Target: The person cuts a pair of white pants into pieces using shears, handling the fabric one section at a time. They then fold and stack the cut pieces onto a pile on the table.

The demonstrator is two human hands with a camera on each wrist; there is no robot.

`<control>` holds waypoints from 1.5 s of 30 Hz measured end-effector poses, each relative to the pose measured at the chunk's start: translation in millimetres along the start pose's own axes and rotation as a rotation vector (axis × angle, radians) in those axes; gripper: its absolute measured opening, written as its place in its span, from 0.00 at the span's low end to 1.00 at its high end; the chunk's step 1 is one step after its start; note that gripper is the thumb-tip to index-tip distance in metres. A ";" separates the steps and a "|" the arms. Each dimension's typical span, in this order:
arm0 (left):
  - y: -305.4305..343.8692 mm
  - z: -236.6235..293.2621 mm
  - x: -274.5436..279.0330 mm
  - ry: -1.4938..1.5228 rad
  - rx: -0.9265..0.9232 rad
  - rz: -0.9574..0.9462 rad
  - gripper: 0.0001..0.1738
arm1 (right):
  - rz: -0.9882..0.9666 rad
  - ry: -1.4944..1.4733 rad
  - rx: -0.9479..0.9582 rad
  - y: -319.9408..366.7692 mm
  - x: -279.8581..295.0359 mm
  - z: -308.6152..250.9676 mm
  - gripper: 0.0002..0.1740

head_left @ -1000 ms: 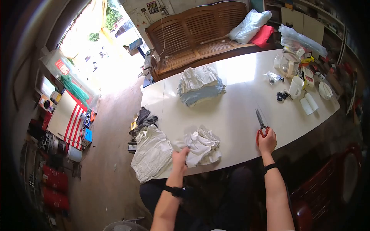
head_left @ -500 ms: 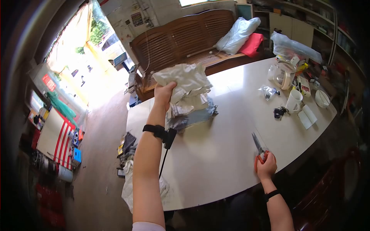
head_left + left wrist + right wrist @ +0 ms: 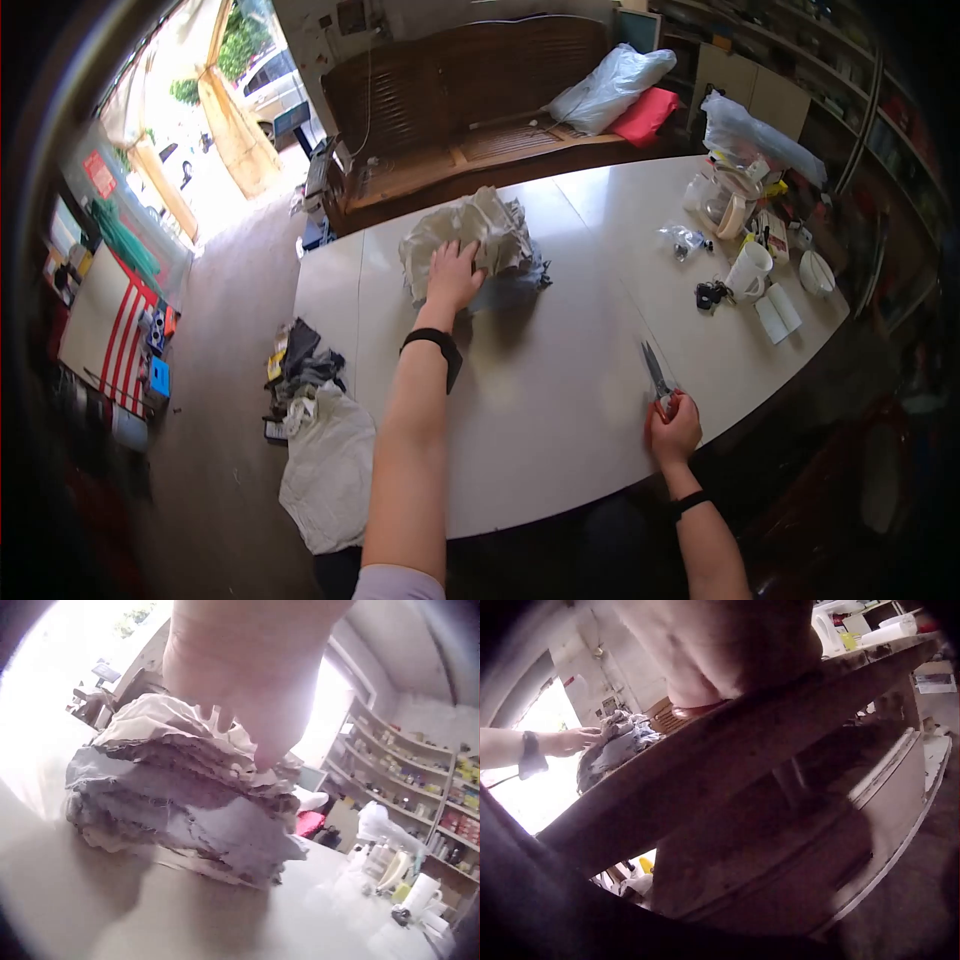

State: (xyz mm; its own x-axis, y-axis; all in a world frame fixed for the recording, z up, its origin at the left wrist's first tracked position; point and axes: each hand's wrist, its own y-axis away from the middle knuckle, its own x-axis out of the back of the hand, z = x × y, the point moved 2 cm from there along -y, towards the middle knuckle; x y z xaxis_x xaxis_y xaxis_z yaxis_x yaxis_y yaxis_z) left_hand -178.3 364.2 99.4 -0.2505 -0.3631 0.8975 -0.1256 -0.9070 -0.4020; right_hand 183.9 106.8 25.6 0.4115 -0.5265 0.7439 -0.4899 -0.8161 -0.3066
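1. Your left hand (image 3: 457, 275) rests on the stack with its fingers spread and nearly straight, touching the top cream cloth (image 3: 428, 240) rather than gripping it.
2. Half a second ago that hand pinched a cream cloth in the air above the stack; now the cloth lies on top, so the pile seems to have gained a piece and you look close to letting go.
3. The cloth stack (image 3: 180, 825) sits on the far left part of the white table (image 3: 560, 430). Below the cream top you have grey-blue layers with frayed edges, bunched unevenly; it may slump if you press to one side.
4. Your right hand (image 3: 676, 430) holds red-handled scissors (image 3: 655, 370) at the near right edge, fingers wrapped round the grips and blades pointing away from you. The grip matches the earlier frames.
5. Nearer your left, a larger cream cloth (image 3: 325, 475) droops over the table edge, with dark cloths (image 3: 302, 362) just beyond it.
6. Farther right stands a white mug (image 3: 747, 272), well apart from the stack.
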 end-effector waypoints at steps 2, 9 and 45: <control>17.8 8.2 31.7 0.164 -0.109 0.147 0.27 | -0.044 -0.007 -0.020 -2.0 0.5 2.4 0.16; 232.1 34.0 119.7 0.371 0.005 0.139 0.24 | -0.007 0.019 -0.001 3.4 -1.1 2.4 0.16; 53.6 -0.4 -61.5 -0.192 -0.042 -0.116 0.07 | -0.008 0.010 0.010 1.5 -2.0 4.0 0.15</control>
State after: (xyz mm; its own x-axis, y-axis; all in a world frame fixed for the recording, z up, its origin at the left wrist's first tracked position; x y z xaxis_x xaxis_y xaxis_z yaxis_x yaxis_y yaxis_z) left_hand -170.1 338.0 22.6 -0.0455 -0.2940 0.9547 -0.1839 -0.9369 -0.2973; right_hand 185.5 105.7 21.3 0.4081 -0.5174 0.7521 -0.4786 -0.8229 -0.3064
